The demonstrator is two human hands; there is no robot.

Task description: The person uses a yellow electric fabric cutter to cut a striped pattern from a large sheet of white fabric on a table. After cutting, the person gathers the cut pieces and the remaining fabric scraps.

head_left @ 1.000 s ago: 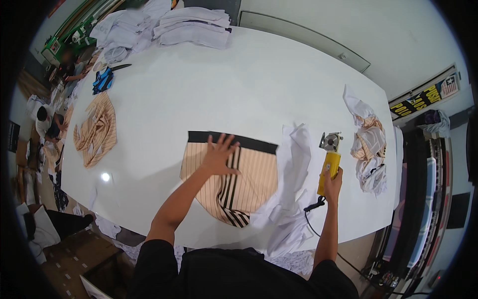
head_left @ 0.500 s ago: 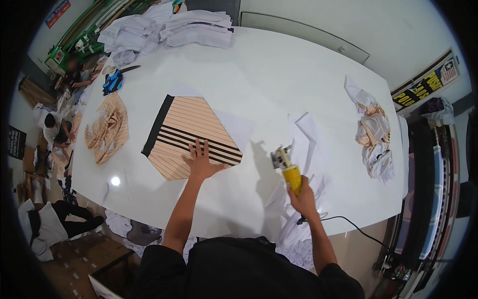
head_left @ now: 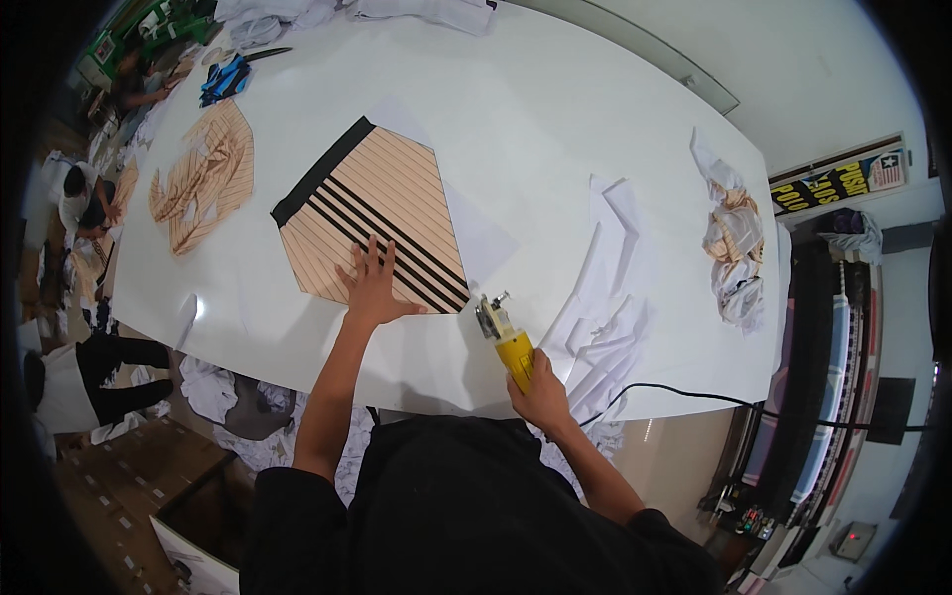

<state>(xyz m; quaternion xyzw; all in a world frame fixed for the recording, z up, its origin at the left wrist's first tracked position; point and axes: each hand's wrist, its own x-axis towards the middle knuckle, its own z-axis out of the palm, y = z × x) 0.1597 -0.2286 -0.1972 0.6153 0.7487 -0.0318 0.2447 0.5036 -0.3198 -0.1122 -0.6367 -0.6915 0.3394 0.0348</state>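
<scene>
My left hand (head_left: 371, 290) lies flat, fingers spread, on the lower part of a peach fabric piece (head_left: 392, 193) with thin stripes, a few bold black stripes and a black band along its upper left edge. My right hand (head_left: 540, 392) is wrapped round the yellow handle of an electric cloth cutter (head_left: 513, 354). The cutter's metal head is close to the fabric's lower right corner; whether the two touch I cannot tell. A black power cord (head_left: 684, 392) runs off to the right. White sheet (head_left: 483, 238) edges show from beneath the fabric.
White offcuts (head_left: 605, 288) lie right of the cutter on the white table (head_left: 555, 129). Crumpled peach cloth (head_left: 208, 174) rests at left, mixed scraps (head_left: 734, 238) at far right. A blue bundle (head_left: 226, 79) and a dark blade (head_left: 268, 53) sit at far left. Other people work beyond the left edge.
My right hand has brought the cutter leftward, up to the fabric's lower right corner. The fabric has turned slightly clockwise under my left hand. The whole view has shifted.
</scene>
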